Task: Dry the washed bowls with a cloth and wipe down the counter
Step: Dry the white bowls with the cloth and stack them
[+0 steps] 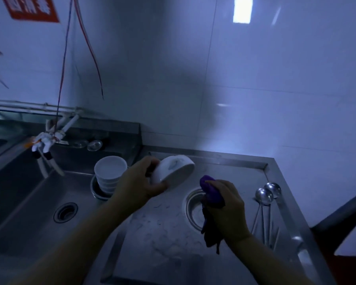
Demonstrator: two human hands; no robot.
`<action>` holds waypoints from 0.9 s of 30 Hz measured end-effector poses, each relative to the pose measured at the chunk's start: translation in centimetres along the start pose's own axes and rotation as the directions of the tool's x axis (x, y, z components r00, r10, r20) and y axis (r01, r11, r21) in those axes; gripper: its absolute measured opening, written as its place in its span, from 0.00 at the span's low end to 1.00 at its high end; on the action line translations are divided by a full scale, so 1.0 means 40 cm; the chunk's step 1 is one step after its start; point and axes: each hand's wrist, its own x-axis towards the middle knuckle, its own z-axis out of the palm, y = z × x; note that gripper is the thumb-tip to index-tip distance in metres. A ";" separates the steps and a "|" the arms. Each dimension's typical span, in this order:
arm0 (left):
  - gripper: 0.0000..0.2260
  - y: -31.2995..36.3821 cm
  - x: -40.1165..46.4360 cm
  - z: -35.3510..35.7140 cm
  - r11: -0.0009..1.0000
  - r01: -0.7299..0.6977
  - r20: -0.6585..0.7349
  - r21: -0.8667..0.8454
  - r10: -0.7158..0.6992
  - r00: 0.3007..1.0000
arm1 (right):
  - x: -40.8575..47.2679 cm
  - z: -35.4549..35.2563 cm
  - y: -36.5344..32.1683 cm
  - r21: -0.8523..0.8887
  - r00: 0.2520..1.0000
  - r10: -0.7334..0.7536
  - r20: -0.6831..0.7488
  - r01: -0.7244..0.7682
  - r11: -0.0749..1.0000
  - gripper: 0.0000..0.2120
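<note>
At far left, a steel sink (29,202) with one round drain (65,212); a tap (43,144) wrapped in pale tape hangs over it, and the dim light leaves its shape hard to read. At the sink's right edge stands one stack of white bowls (110,173), seemingly four or five, on a metal dish whose rim alone shows. Centre: the left hand (141,185) grips one white bowl (173,170), tilted on its side above the counter (162,233); the thumb curls over the near wall, while the other fingers pass behind the bowl and are hidden. The counter surface here shows pale streaks. Right of centre: the right hand (227,204) clenches one purple cloth (211,194), fingers curled tightly round it, a bunched end poking out above the fist and a loose tail hanging below the wrist; cloth and bowl are near but apart. The hand partly covers one round recess (193,208) in the counter. Further right lie two metal ladles (264,195), bowls side by side, handles running toward the viewer. A dark handle (341,212) is cut off at the right edge.
</note>
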 end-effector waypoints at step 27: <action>0.09 0.160 -0.069 -0.039 0.773 0.269 0.288 -0.574 -0.117 0.950 | 0.015 -0.096 -0.133 -0.395 0.610 -0.770 0.187 0.764 0.509 0.05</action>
